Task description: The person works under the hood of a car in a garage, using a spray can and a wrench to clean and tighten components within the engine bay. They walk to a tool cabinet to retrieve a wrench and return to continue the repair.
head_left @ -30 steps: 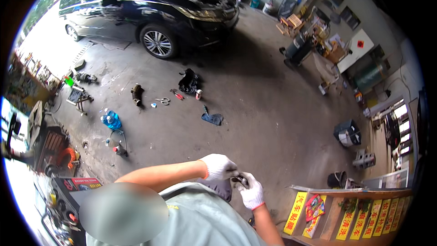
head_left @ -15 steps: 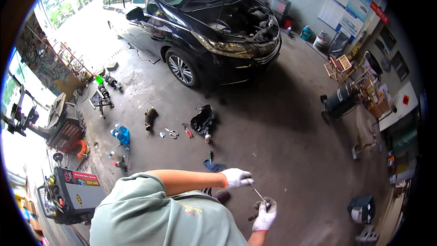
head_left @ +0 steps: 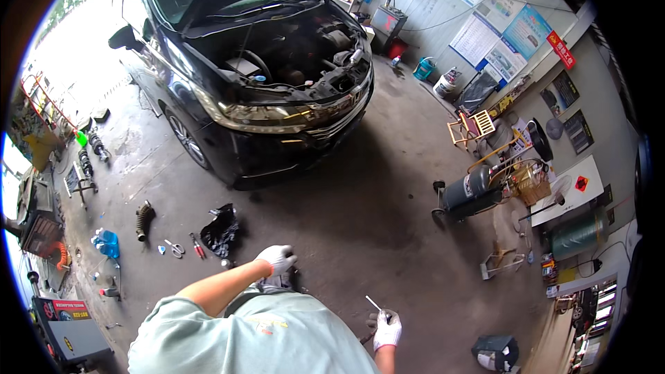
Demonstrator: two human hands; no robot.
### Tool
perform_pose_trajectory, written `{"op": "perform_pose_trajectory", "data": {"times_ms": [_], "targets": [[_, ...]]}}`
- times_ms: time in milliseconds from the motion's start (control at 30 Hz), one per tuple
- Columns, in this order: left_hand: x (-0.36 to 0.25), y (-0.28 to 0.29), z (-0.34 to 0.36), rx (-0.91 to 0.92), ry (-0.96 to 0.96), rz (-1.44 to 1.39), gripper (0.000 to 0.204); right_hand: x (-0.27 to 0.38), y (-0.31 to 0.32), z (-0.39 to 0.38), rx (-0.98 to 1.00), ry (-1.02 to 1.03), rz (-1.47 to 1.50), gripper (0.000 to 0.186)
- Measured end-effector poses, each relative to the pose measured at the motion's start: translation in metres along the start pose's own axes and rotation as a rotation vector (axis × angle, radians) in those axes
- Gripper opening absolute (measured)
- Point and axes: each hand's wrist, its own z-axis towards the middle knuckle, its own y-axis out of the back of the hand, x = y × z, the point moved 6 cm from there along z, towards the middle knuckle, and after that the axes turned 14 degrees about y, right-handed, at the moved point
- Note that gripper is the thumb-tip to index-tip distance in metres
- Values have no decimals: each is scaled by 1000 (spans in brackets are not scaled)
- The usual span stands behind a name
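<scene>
My right hand (head_left: pixel 387 329), in a white knit glove with a dark palm, is closed around a slim metal rod (head_left: pixel 373 302). The rod's bright end sticks out past the fingers toward the upper left. A dark piece shows beside the same hand, and I cannot tell if it belongs to the rod. My left hand (head_left: pixel 278 260), gloved alike, hangs in front of my body with its fingers curled in, and no object shows in it. Ahead stands a black car (head_left: pixel 277 118) with its hood up and the engine bay exposed.
On the floor at left lie a ribbed hose (head_left: pixel 144 221), scissors (head_left: pixel 176 250), red-handled pliers (head_left: pixel 199 246), a crumpled black plastic bag (head_left: pixel 220 231) and blue bottles (head_left: pixel 106 242). A dark wheeled tank (head_left: pixel 471 192) stands right. A black bin (head_left: pixel 495 353) sits near lower right.
My left hand has let go of the metal rod and moved left, apart from the right hand. The right hand keeps the rod. My view has shifted right and nearer the car.
</scene>
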Motion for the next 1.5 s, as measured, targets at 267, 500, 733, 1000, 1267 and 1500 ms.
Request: {"op": "perform_pose_trajectory", "data": {"times_ms": [267, 500, 733, 1000, 1267, 1500], "targets": [[-310, 93, 177, 118, -355, -10, 43, 61, -13, 249, -99, -101, 78, 18], [-267, 124, 394, -38, 61, -24, 41, 75, -45, 501, -52, -87, 89, 22], [-189, 143, 463, 68, 359, -12, 34, 105, -115, 651, -34, -165, 286, 18], [-227, 108, 575, 399, 325, 230, 40, 98, -129, 580, -292, -320, 181, 27], [-276, 36, 663, 534, -61, 797, 39, 18, -180, 292, -894, -690, 364, 22], [-250, -79, 604, 644, -177, 912, 38, -48, -242, 148, -1262, -846, 712, 23]]}}
